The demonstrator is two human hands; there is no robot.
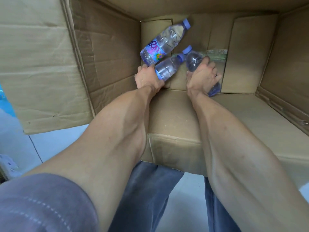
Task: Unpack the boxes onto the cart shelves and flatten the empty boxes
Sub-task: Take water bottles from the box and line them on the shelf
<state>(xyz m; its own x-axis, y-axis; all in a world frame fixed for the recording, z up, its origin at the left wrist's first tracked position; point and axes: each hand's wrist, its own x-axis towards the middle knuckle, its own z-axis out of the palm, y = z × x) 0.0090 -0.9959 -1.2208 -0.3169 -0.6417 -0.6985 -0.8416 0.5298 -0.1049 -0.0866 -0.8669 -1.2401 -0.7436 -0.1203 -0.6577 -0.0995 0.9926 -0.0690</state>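
Inside the brown cardboard box [107,52], clear purple-capped bottles [164,43] lie.

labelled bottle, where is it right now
Head view: the labelled bottle lies loose on the box floor, upper centre, just beyond the left hand and its bottle.

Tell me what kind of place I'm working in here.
Probably a stockroom or storage area, though little of the room shows. You are reaching into a big cardboard box holding loose water bottles, and pale floor tiles show beneath. No shelves or cart in view.
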